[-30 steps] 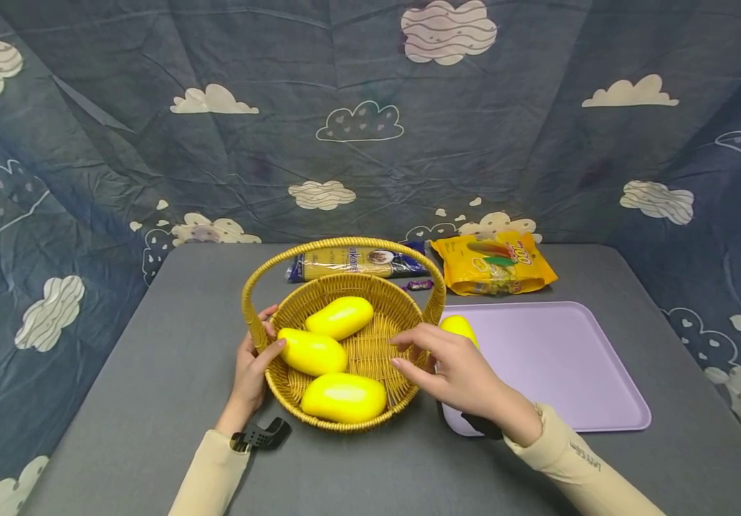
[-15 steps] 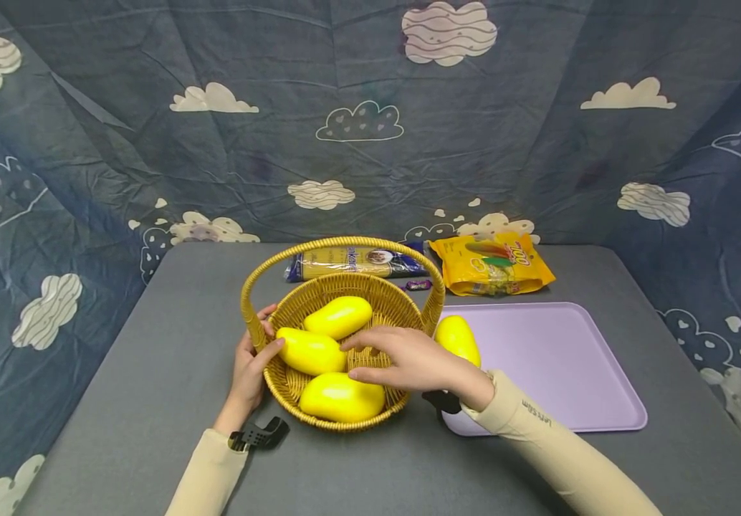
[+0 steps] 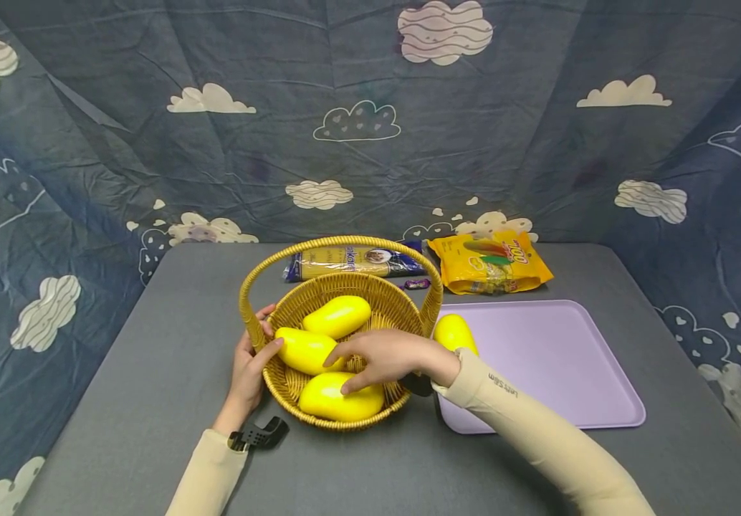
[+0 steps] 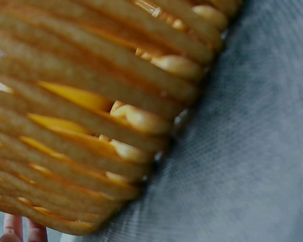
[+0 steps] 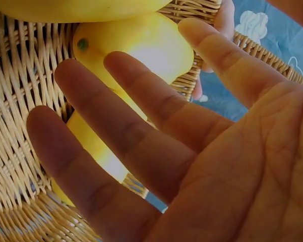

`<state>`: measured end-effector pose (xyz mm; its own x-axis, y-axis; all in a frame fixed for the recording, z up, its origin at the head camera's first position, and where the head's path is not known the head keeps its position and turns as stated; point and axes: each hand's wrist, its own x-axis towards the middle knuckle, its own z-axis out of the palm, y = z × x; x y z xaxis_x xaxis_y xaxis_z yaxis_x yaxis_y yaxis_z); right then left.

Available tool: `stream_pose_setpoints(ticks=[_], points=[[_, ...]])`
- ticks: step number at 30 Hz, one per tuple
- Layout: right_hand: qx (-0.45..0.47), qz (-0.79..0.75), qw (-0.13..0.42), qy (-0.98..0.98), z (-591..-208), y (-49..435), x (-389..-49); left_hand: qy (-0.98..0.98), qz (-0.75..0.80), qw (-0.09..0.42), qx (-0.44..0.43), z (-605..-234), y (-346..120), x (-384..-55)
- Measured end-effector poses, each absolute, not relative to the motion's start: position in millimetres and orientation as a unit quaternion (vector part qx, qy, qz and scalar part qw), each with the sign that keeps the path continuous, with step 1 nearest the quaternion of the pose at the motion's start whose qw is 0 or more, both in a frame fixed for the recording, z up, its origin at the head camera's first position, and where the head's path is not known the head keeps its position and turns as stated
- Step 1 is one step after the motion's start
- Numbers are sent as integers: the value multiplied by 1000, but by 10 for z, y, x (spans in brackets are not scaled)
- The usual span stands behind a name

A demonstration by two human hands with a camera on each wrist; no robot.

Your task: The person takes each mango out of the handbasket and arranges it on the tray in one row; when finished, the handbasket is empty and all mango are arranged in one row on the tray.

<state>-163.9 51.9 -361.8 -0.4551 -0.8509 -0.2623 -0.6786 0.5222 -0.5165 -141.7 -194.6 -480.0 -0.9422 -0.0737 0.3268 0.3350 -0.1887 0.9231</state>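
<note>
A round wicker basket with a tall arched handle holds three yellow mangoes: one at the back, a left one and a front one. My left hand grips the basket's left side, thumb over the rim, fingers outside. Its wrist view is filled by the woven wall. My right hand reaches over the right rim, above the left and front mangoes. In the right wrist view its fingers are spread, with nothing held; whether they touch fruit I cannot tell.
Right of the basket lies a lilac tray, with another mango at its left edge, partly behind the right forearm. Behind stand a spaghetti pack, a yellow bag and a small purple-wrapped sweet.
My right hand has moved left from the basket's right rim to over the mangoes inside, and lower. My left hand and the basket have stayed in place.
</note>
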Motion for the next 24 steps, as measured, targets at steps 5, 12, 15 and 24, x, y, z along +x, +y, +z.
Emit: stream_pose_setpoints(ticks=[5, 12, 15, 24], points=[[-457, -185, 274, 826, -3632, 484, -1676, -621, -765, 135, -104, -4801, -1943, -1415], [-438, -180, 328, 817, -3677, 444, -1725, -618, -767, 134, -109, -4803, -1941, -1417], [-438, -182, 356, 806, -3706, 421, -1744, -618, -767, 135, -111, -4806, -1940, -1416], [-431, -182, 395, 791, -3782, 356, -1788, -623, -763, 135, -107, -4806, -1945, -1417]])
